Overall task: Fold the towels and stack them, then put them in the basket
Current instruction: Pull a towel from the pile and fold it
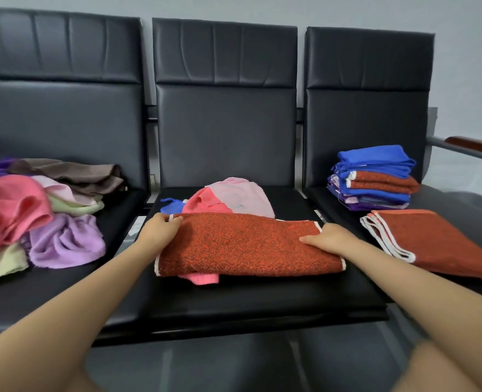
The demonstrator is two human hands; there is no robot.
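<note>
A rust-orange towel [242, 244] with white edging lies folded lengthwise on the middle seat [262, 301]. My left hand [160, 229] pinches its far left corner. My right hand [326, 239] grips its right end, thumb on top. Pink and blue cloths [234, 198] lie crumpled behind it, and a pink cloth pokes out from under its front edge. A folded rust-orange towel [432, 241] lies on the right seat. Behind that one stands a stack of folded blue, orange and purple towels [375, 179]. No basket is in view.
An unfolded heap of pink, purple, pale green and brown towels [36, 210] covers the left seat. The three dark seats have tall backrests [225, 108] behind them. A wooden-topped armrest [472, 147] juts out at the far right.
</note>
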